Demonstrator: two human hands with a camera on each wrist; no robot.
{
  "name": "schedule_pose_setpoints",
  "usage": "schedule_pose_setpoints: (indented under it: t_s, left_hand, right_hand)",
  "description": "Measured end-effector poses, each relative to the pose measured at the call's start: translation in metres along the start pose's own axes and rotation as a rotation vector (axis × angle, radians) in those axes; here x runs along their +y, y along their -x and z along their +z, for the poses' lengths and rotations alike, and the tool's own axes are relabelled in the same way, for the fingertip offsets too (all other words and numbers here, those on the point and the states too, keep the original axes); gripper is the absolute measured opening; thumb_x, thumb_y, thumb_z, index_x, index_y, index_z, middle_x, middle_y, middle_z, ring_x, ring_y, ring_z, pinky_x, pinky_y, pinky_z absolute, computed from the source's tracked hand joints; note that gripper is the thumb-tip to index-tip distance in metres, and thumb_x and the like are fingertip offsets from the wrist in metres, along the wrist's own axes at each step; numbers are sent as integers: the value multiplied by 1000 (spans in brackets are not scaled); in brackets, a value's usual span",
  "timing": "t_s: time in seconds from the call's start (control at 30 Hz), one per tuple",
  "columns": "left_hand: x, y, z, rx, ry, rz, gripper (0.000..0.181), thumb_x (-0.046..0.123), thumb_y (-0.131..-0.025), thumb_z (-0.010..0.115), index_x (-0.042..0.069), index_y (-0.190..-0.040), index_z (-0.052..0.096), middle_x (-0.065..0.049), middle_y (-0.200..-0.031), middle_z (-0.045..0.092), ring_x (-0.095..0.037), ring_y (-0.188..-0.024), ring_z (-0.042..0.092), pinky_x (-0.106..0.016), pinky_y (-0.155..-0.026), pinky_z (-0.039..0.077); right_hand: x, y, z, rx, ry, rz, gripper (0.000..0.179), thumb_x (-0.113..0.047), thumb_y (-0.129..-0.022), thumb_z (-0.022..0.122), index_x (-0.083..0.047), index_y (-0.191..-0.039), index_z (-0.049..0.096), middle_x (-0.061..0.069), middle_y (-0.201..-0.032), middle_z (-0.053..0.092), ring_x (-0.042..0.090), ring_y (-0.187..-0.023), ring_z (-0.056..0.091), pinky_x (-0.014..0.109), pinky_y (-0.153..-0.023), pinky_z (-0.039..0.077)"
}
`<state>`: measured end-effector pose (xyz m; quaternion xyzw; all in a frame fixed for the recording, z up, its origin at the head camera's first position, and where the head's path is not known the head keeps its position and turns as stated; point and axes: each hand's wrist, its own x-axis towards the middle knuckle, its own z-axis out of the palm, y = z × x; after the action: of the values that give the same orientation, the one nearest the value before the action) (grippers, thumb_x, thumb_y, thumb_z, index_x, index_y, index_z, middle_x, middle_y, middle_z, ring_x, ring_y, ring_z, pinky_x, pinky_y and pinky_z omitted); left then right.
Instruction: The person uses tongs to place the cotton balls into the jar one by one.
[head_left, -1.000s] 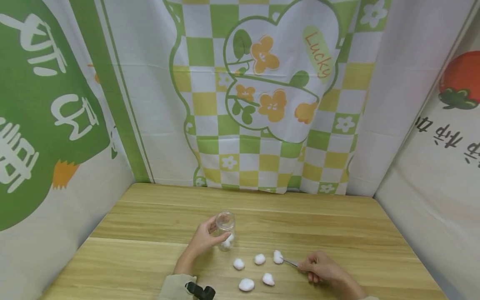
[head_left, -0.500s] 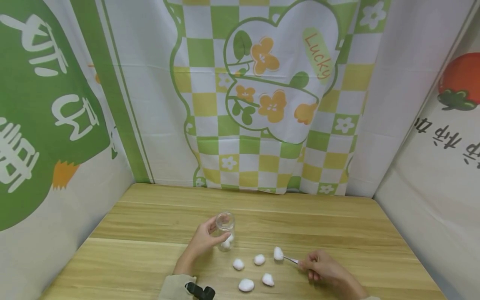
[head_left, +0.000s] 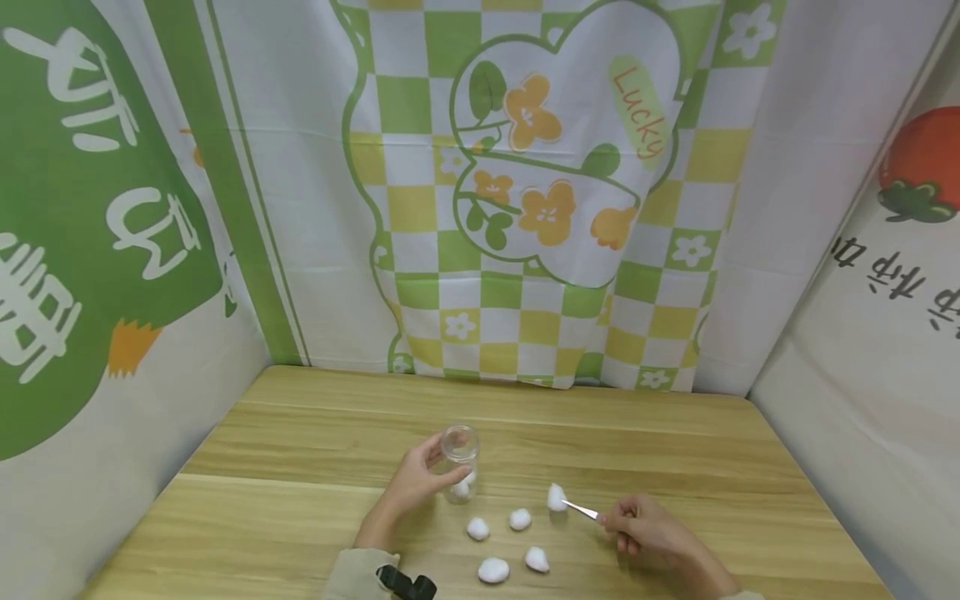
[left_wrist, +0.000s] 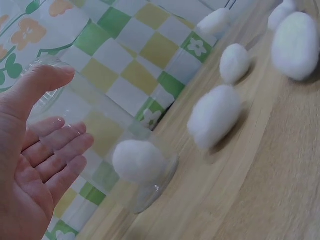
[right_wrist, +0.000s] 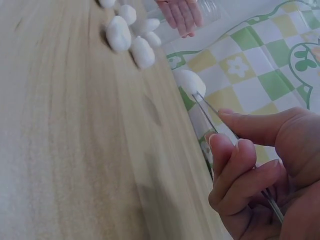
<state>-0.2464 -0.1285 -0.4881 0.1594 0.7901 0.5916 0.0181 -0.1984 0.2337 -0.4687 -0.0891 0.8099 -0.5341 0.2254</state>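
Observation:
My left hand (head_left: 420, 479) holds a clear jar (head_left: 460, 454), thumb on the near side and fingers around the far side. The jar's mouth is uncovered, and white cotton balls (left_wrist: 137, 161) lie at its bottom. My right hand (head_left: 648, 529) pinches metal tweezers (head_left: 581, 509) between thumb and fingers. A cotton ball (right_wrist: 190, 84) is caught in the tweezer tips, raised off the table in the right wrist view. Between the hands lie several loose cotton balls (head_left: 492, 570), nearest to the left wrist. Part of the tweezers is hidden inside the right hand.
All of this is on a wooden table (head_left: 300, 433). A green and yellow checked curtain (head_left: 517, 317) hangs behind its far edge, and printed cloth walls stand at both sides. A black device (head_left: 405, 583) is strapped at the left sleeve.
The tweezers have lifted their cotton ball off the table and moved slightly toward the far side. My left hand and the jar have shifted a little to the right. The loose balls stay put.

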Motion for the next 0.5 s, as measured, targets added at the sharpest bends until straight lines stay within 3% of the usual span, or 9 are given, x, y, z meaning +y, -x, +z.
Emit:
schedule_pose_setpoints:
  t_s: [0.5]
  left_hand:
    - [5, -2, 17, -22, 15, 2, 66, 24, -86, 72, 6, -143, 43, -19, -142, 54, -39, -134, 48, -52, -117, 38]
  right_hand:
    - [-9, -2, -1, 18, 6, 14, 25, -24, -95, 61, -4, -79, 59, -10, -55, 54, 0, -48, 45, 9, -45, 39]
